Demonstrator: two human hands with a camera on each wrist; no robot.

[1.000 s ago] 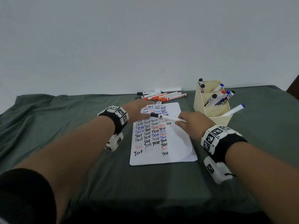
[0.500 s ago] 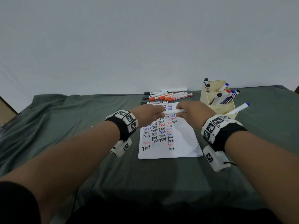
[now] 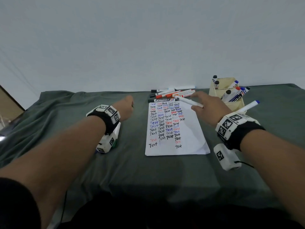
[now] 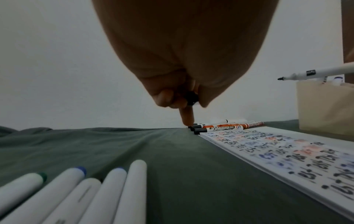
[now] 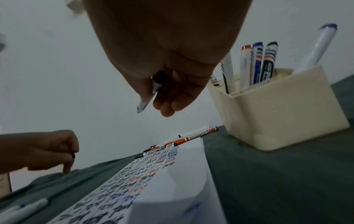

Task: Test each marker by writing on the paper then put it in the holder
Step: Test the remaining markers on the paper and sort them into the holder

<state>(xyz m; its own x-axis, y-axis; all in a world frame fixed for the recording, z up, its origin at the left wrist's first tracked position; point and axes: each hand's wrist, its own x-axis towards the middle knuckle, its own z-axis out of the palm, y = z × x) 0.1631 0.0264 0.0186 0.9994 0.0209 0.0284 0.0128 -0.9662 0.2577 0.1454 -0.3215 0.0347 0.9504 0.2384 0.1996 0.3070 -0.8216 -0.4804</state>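
Now the right hand (image 3: 210,109) pinches the uncapped slim white marker (image 3: 188,101) above the far edge of the written white paper sheet (image 3: 189,138), its long axis slanting, tip toward far-left. The left hand (image 3: 125,107), well apart over the desk, is curled on the small black cap (image 4: 192,98), so writing probably falls to the right hand.

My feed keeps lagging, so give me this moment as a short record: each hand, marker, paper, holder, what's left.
right hand: holds uncapped white marker above the paper's far end
left hand: pinches black cap, left of paper
paper: flat on green cloth, rows of "Test"
holder: beige, right of paper, several markers inside
loose markers: lying beyond the paper
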